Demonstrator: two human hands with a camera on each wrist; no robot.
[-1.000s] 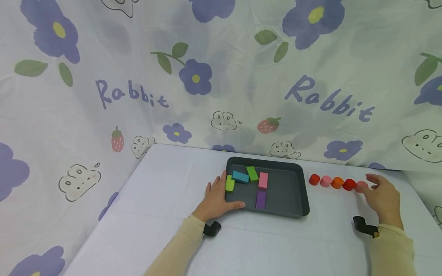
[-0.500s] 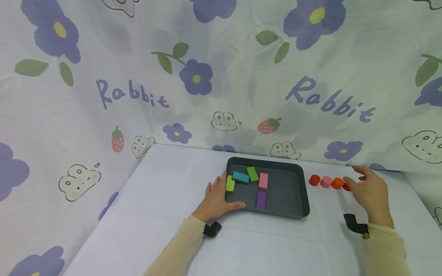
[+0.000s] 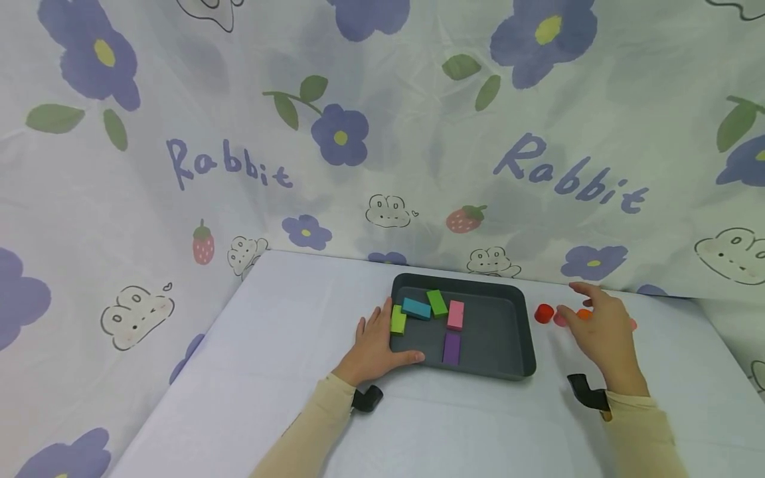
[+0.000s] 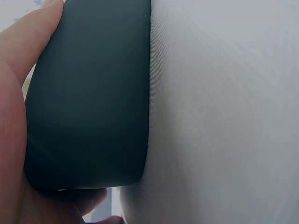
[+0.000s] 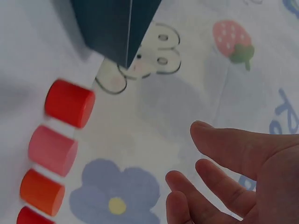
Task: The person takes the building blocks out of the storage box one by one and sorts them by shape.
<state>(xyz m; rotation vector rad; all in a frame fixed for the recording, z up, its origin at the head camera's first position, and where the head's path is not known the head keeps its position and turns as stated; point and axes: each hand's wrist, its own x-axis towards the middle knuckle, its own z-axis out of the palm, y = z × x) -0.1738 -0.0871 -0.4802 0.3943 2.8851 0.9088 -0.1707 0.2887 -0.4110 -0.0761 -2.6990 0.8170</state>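
My left hand (image 3: 373,348) rests at the near left corner of a dark grey tray (image 3: 493,332), thumb along the front rim and straight fingers along the left side. Inside the tray lie a blue block (image 3: 416,308), a pink block (image 3: 455,315), a purple block (image 3: 451,348) and two green ones. My right hand (image 3: 606,338) hovers over a row of short cylinders, thumb and fingers apart with nothing between them. In the right wrist view the row shows a red cylinder (image 5: 70,103), a pink cylinder (image 5: 52,150), an orange cylinder (image 5: 42,192) and another red one.
A white cloth (image 3: 454,425) covers the table. Behind it hangs a patterned curtain (image 3: 412,153) with flowers and rabbits, close past the tray's far rim. The cylinder row runs to the right of the tray.
My right hand has moved left along the row, from the pink cylinder at the right end towards the tray side. My left hand, the tray and its blocks have stayed put.
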